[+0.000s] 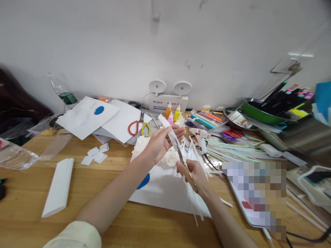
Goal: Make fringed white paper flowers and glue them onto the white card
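Note:
A strip of white paper (169, 128) is pinched between the thumb and fingers of my left hand (159, 141). My right hand (192, 174) grips a pair of scissors (184, 162) by the handles, and the blades meet the strip's lower end. Below both hands lies a white sheet (160, 193) with a blue patch (143, 182) on it, partly hidden by my left forearm. Crumpled white bits (170, 157) are heaped on the sheet. Thin cut paper strips (192, 151) hang and lie around my right hand.
Red-and-yellow-handled scissors (141, 125), small paint bottles (177, 113) and a white glue gun (200, 137) lie beyond my hands. A folded white paper (59, 187) and small paper squares (95, 155) are at left. A tablet (245, 203) lies at right, near a green bowl of markers (263, 112).

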Available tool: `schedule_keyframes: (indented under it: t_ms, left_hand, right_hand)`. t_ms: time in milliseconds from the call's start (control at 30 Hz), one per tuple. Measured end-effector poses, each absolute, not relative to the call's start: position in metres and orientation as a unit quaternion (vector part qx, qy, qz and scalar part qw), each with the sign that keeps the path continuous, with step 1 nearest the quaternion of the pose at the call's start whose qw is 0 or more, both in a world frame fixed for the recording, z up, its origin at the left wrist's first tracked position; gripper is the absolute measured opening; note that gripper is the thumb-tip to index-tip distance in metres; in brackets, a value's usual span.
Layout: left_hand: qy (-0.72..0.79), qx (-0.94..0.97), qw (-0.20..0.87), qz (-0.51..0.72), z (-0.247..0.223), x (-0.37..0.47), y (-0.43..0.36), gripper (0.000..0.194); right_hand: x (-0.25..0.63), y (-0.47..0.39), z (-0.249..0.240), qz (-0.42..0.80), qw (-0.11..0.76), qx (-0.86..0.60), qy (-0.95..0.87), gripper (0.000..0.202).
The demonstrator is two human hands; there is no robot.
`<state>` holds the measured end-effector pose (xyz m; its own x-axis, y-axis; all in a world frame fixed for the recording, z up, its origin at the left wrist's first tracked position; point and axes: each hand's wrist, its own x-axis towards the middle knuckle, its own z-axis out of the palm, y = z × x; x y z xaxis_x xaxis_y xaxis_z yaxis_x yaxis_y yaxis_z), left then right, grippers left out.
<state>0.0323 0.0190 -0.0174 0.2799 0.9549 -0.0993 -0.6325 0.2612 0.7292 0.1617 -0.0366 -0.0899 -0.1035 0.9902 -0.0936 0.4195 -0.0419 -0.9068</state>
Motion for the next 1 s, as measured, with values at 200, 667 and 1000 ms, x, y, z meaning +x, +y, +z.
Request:
schedule_keyframes:
  t_ms: [200, 667, 1000]
  left_hand:
    - [0.293, 0.28, 0.763, 0.504, -0.018, 0.036, 0.015, 0.021]
    - [0.282, 0.288, 0.777, 0.483, -0.021, 0.037, 0.014, 0.022]
    - [0.244, 0.265, 0.84, 0.406, -0.025, 0.03, 0.021, 0.028]
  right_hand:
    - [0.163, -0.037, -0.09, 0.442, 0.351, -0.57, -0.597, 0.05]
    - [0.164, -0.036, -0.089, 0.478, 0.367, -0.541, -0.586, 0.05]
    - [0.167, -0.036, -0.085, 0.516, 0.367, -0.481, -0.606, 0.047]
